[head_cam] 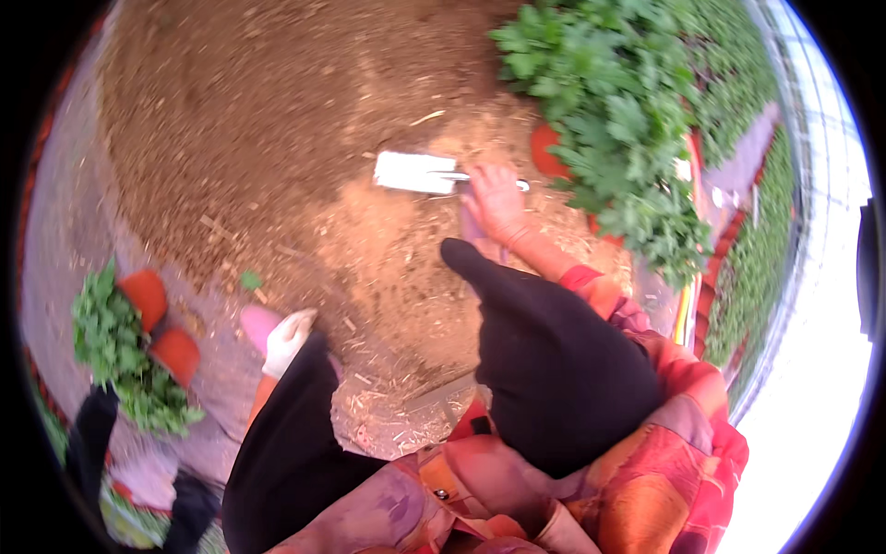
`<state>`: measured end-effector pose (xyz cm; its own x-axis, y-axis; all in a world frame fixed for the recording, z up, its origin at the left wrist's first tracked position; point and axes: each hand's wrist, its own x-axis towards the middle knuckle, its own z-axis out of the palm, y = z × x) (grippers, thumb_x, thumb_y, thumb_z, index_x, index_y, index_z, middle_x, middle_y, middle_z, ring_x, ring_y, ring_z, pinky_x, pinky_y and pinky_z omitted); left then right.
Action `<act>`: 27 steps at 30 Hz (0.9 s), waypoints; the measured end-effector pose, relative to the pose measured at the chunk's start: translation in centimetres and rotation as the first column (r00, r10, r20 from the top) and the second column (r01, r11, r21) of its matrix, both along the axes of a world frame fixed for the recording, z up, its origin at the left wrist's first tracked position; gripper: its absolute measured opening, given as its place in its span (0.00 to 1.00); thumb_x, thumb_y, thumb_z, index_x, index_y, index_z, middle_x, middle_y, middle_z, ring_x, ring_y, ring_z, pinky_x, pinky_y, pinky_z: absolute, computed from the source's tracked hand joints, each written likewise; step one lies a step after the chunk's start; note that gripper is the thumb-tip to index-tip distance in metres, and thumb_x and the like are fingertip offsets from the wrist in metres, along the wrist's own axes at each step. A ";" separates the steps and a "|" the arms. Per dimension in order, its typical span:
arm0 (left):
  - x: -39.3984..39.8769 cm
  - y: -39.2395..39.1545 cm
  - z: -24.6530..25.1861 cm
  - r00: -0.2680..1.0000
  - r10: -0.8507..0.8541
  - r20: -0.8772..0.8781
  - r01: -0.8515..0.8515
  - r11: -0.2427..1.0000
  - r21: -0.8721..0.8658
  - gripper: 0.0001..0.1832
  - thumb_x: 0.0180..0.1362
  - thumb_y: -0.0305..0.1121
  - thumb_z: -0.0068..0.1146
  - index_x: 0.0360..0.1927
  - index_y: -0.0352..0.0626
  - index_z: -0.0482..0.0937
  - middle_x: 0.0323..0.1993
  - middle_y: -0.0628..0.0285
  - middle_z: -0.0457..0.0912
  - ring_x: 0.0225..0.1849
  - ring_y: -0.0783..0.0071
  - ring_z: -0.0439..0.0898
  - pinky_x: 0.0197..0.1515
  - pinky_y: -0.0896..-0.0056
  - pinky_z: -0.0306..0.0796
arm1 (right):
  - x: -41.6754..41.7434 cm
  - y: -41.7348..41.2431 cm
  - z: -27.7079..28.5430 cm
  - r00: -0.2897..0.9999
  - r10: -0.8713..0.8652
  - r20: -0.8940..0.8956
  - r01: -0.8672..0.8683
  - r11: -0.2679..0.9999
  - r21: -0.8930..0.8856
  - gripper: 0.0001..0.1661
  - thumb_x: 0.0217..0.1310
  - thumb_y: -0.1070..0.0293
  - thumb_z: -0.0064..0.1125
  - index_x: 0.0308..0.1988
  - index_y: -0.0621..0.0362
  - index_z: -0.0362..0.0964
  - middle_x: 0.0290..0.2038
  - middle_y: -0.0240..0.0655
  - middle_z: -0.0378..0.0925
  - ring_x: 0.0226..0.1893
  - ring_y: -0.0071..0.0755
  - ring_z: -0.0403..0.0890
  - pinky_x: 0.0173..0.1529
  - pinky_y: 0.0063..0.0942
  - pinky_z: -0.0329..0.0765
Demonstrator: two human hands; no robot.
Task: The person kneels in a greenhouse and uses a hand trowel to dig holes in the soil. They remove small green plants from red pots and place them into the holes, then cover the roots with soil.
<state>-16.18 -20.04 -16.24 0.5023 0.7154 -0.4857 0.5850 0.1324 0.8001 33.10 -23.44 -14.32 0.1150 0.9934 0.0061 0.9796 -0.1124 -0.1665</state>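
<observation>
My bare right hand is closed around the handle of a small hand trowel. The trowel's flat, bright metal blade points left, just over a heap of brown soil. Beyond my fingers, the light end of the handle sticks out. My left hand wears a white glove and is beside my left knee, above a pink shoe. Its fingers are bunched and partly blurred, so I cannot see whether it holds anything. A second shoe is partly covered by my right wrist.
Leafy green plants in orange-red pots crowd the right side. More potted plants stand at the left, beside orange-red pots. Another person's dark-clothed legs show at lower left. Straw bits litter the soil.
</observation>
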 end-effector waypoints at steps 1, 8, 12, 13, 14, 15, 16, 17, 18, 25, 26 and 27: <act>-0.1 0.0 0.0 1.000 0.014 -0.019 -0.014 1.000 -0.004 0.13 0.70 0.30 0.53 0.49 0.32 0.83 0.48 0.51 0.86 0.52 0.62 0.84 0.58 0.67 0.75 | 0.1 -1.6 0.6 0.998 -0.021 -0.061 0.021 1.000 -0.010 0.31 0.57 0.63 0.66 0.59 0.57 0.71 0.58 0.44 0.70 0.58 0.51 0.71 0.63 0.49 0.67; -0.3 1.3 0.9 0.964 0.255 0.070 -0.222 0.924 -0.312 0.19 0.74 0.36 0.51 0.59 0.31 0.77 0.54 0.51 0.84 0.57 0.62 0.81 0.62 0.63 0.73 | 3.4 -17.5 1.2 0.871 -0.362 -0.332 0.403 0.913 0.062 0.26 0.64 0.67 0.59 0.61 0.58 0.70 0.58 0.47 0.74 0.58 0.51 0.75 0.62 0.45 0.71; -0.9 2.6 3.2 0.953 0.287 0.095 -0.243 0.914 -0.325 0.20 0.74 0.37 0.51 0.60 0.32 0.77 0.55 0.52 0.83 0.58 0.62 0.81 0.63 0.62 0.72 | 10.3 -25.8 0.3 -0.145 -0.775 -0.615 0.920 0.122 -0.371 0.35 0.67 0.53 0.60 0.64 0.64 0.66 0.56 0.52 0.75 0.57 0.48 0.77 0.62 0.39 0.72; -1.0 3.0 3.9 0.951 0.293 0.099 -0.246 0.911 -0.331 0.20 0.74 0.37 0.51 0.61 0.32 0.76 0.56 0.52 0.82 0.58 0.62 0.80 0.63 0.62 0.72 | 12.0 -27.1 0.2 -0.143 -0.744 -0.653 0.955 0.069 -0.288 0.42 0.65 0.48 0.60 0.66 0.66 0.62 0.57 0.55 0.75 0.57 0.51 0.77 0.62 0.39 0.72; -1.1 3.4 4.6 0.948 0.300 0.103 -0.251 0.908 -0.336 0.20 0.74 0.37 0.51 0.61 0.32 0.76 0.56 0.52 0.82 0.58 0.62 0.80 0.63 0.62 0.72 | 13.8 -28.1 0.2 -0.169 -0.720 -0.673 0.976 -0.026 -0.217 0.49 0.62 0.43 0.61 0.68 0.68 0.58 0.57 0.58 0.74 0.57 0.55 0.76 0.63 0.39 0.72; -1.2 3.8 5.3 0.946 0.305 0.107 -0.254 0.906 -0.340 0.20 0.74 0.38 0.51 0.61 0.32 0.76 0.56 0.52 0.82 0.59 0.63 0.80 0.63 0.62 0.72 | 16.0 -28.7 0.3 -0.030 -0.864 -0.503 0.999 -0.003 -0.054 0.52 0.61 0.42 0.61 0.69 0.70 0.54 0.58 0.60 0.73 0.57 0.59 0.75 0.63 0.41 0.71; -1.2 4.3 6.0 0.944 0.310 0.109 -0.257 0.903 -0.344 0.20 0.74 0.38 0.52 0.61 0.33 0.76 0.57 0.52 0.82 0.59 0.63 0.80 0.63 0.62 0.72 | 18.1 -29.1 0.1 0.101 -0.946 -0.307 0.992 0.073 0.100 0.56 0.60 0.41 0.60 0.71 0.72 0.51 0.59 0.63 0.73 0.57 0.62 0.75 0.64 0.42 0.70; -1.1 4.8 6.7 0.961 0.264 0.088 -0.222 0.918 -0.328 0.21 0.73 0.38 0.52 0.61 0.33 0.76 0.57 0.53 0.82 0.59 0.64 0.80 0.63 0.62 0.72 | 19.7 -29.3 -0.2 0.102 -0.981 -0.163 0.992 0.089 0.087 0.50 0.61 0.44 0.59 0.70 0.68 0.55 0.58 0.60 0.74 0.58 0.62 0.74 0.63 0.44 0.72; -0.9 5.2 7.4 0.973 0.219 0.066 -0.189 0.931 -0.312 0.21 0.73 0.39 0.53 0.61 0.33 0.76 0.57 0.54 0.81 0.59 0.64 0.80 0.63 0.63 0.72 | 21.6 -29.4 -0.6 0.105 -0.994 -0.025 0.992 0.103 0.067 0.44 0.62 0.48 0.58 0.68 0.63 0.59 0.58 0.58 0.76 0.60 0.63 0.74 0.61 0.45 0.74; 0.6 7.7 12.0 0.996 0.079 -0.036 -0.086 0.953 -0.289 0.22 0.72 0.40 0.56 0.62 0.35 0.77 0.54 0.61 0.83 0.55 0.70 0.79 0.58 0.66 0.72 | 27.1 -27.3 -2.9 0.441 -0.892 -0.099 0.897 0.443 0.002 0.29 0.65 0.55 0.54 0.62 0.52 0.72 0.61 0.47 0.77 0.61 0.55 0.76 0.62 0.42 0.74; 1.0 7.9 12.6 0.998 0.043 -0.035 -0.050 0.966 -0.253 0.22 0.72 0.40 0.56 0.62 0.37 0.77 0.52 0.61 0.83 0.53 0.71 0.80 0.56 0.68 0.73 | 26.9 -27.0 -2.7 0.352 -0.929 -0.110 0.933 0.358 -0.037 0.28 0.66 0.55 0.54 0.62 0.53 0.72 0.61 0.46 0.77 0.60 0.52 0.77 0.62 0.40 0.74; 1.3 8.2 13.2 0.995 0.013 -0.099 -0.039 0.962 -0.269 0.22 0.72 0.40 0.55 0.62 0.36 0.77 0.52 0.62 0.84 0.51 0.72 0.80 0.54 0.69 0.74 | 26.5 -26.8 -2.6 0.265 -0.935 -0.234 0.961 0.275 -0.011 0.27 0.67 0.56 0.54 0.61 0.54 0.73 0.60 0.44 0.78 0.59 0.49 0.78 0.61 0.39 0.75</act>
